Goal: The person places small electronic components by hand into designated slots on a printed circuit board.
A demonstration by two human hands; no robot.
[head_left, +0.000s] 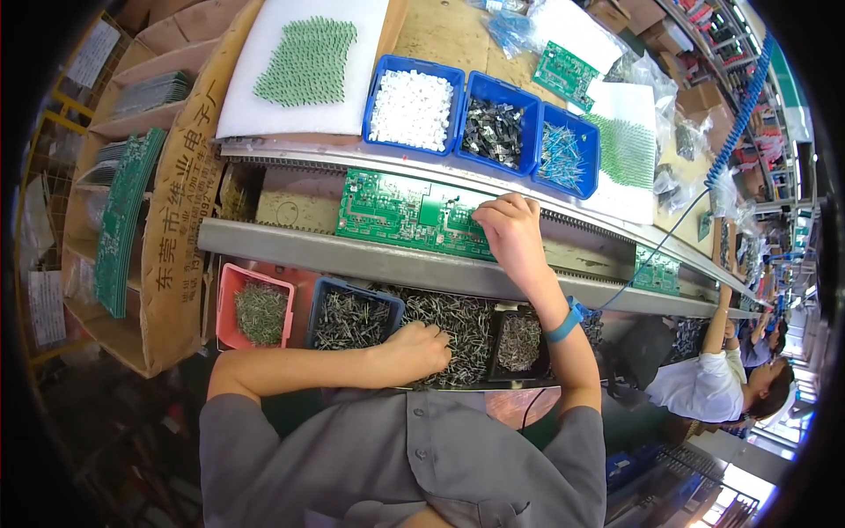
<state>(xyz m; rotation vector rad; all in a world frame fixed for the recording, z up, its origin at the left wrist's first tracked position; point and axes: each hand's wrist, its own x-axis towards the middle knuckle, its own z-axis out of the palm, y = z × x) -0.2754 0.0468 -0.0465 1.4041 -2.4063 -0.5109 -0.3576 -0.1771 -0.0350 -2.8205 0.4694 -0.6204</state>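
A green circuit board (396,211) lies in the metal rail in front of me. Over its right part my right hand (510,229) is bent down, fingers pinched together at the board's surface; whatever they hold is too small to make out. A blue wrist strap (566,319) with a coiled cord circles that wrist. My left hand (415,355) rests with curled fingers at the heap of dark leaded components (458,330) nearer my body. Its fingertips are partly hidden, so any part in them cannot be seen.
Nearby stand a pink bin (220,308), a dark blue bin (311,321) and a black box (495,352) of leaded parts. Beyond the rail sit blue bins of white parts (410,110), black parts (495,132) and blue parts (563,157). A cardboard box (176,255) holds boards; a co-worker (704,387) sits right.
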